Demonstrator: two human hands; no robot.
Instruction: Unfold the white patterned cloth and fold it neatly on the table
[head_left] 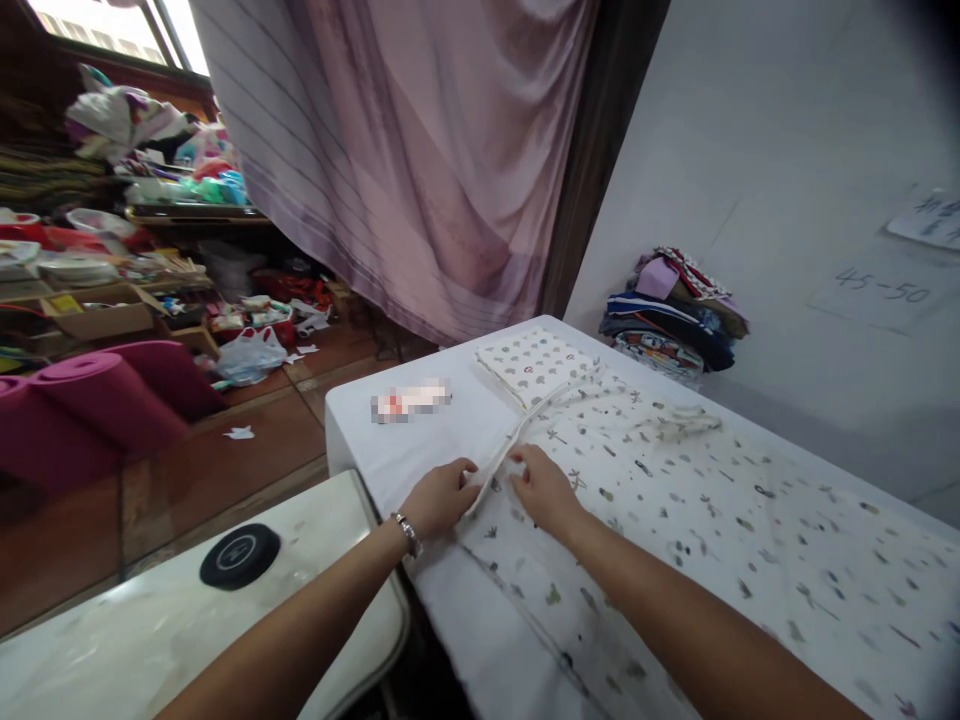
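A large white cloth with small plant prints (675,500) lies spread over a white-covered table (405,450). My left hand (444,495), with a bracelet on its wrist, pinches the near left end of the cloth's edge. Just to its right, my right hand (541,487) has its fingers curled and pressed together at the same edge; what lies between those fingertips is too small to make out. Beyond both hands, a folded white cloth with grey prints (534,368) rests at the table's far corner, touching the spread cloth. A blurred-out item (410,400) lies left of it.
A cream-coloured surface (322,540) with a round black object (240,556) stands at the lower left. Folded clothes (667,310) are piled by the wall. A pink curtain (450,150) hangs behind the table. Rolled pink mats (112,410) and boxes crowd the left.
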